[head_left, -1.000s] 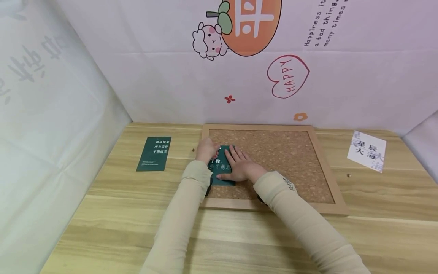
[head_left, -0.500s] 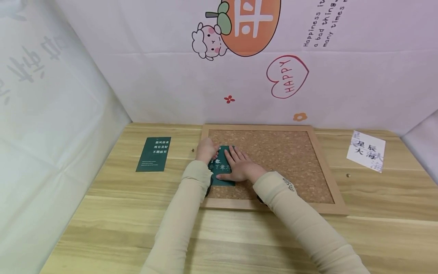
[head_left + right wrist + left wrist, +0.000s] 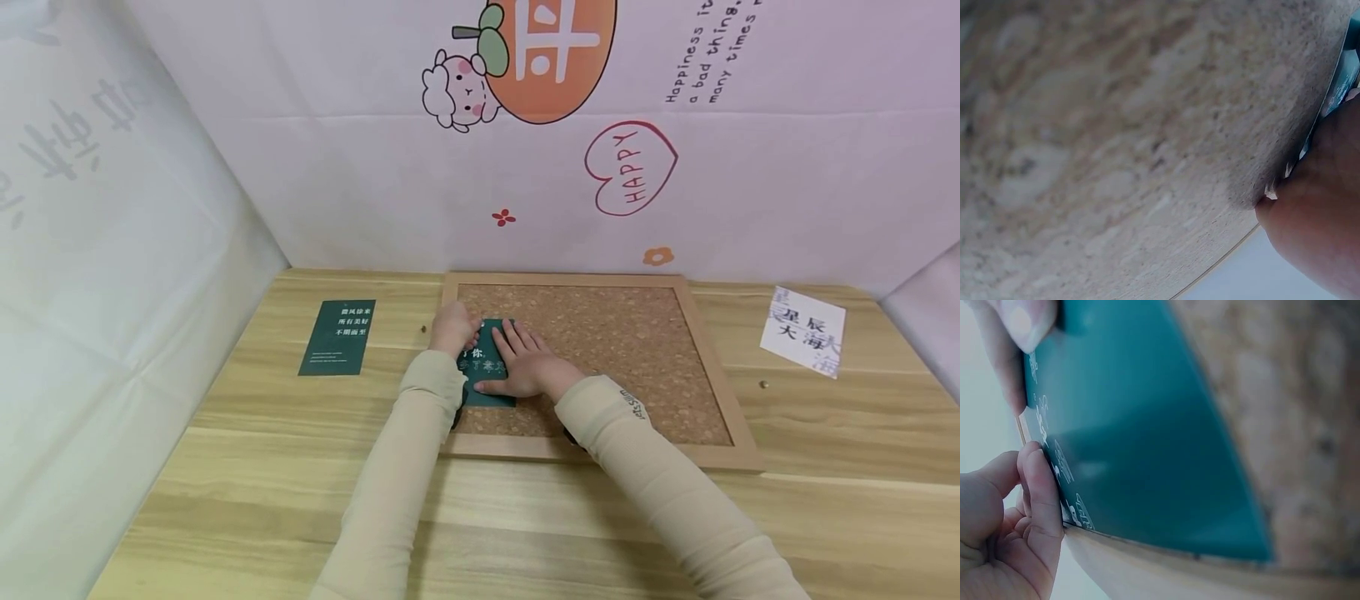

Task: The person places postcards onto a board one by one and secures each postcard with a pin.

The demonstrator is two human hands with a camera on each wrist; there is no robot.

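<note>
A dark green card (image 3: 491, 399) with white characters lies on the left part of the cork board (image 3: 615, 358). My right hand (image 3: 525, 367) rests flat on it, fingers spread, and the thumb reaches across its lower half. At the card's upper left my left hand (image 3: 450, 329) has its fingers curled. The left wrist view has this left hand (image 3: 1016, 519) beside the green card (image 3: 1141, 437), thumb and finger together; I cannot tell if they pinch something small. In the right wrist view, part of my right hand (image 3: 1316, 194) sits by a sliver of card (image 3: 1340, 78).
Another green card (image 3: 337, 337) lies on the wooden table (image 3: 262, 483), left of the board. A white card (image 3: 804, 331) with dark characters is at the right. Small tack-like objects lie near the board, one at left (image 3: 423, 328), one at right (image 3: 764, 384). A printed cloth (image 3: 360, 183) hangs behind.
</note>
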